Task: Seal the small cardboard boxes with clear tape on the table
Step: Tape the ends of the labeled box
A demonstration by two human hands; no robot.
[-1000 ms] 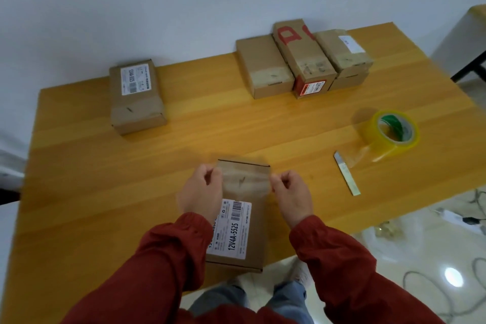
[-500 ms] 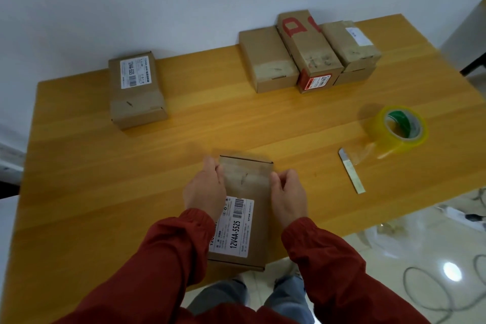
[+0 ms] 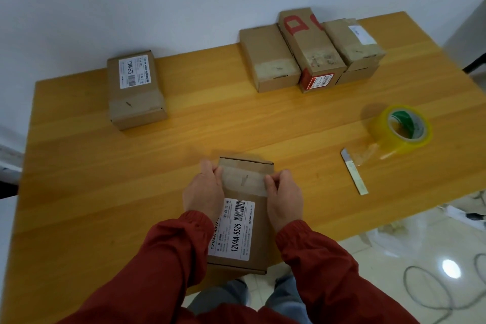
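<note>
box: small brown cardboard box with white barcode label, front centre of yellow wooden surface, near end overhanging the front edge.
tape: clear tape strip across its far end.
hands: left hand and right hand clasp the box's long sides, thumbs on the strip ends.
roll: yellowish tape roll near right edge, flat metal blade just beside.
others: labelled box back left; box cluster at back edge.
room: wide stretch of wood separates them from the held box.
</note>
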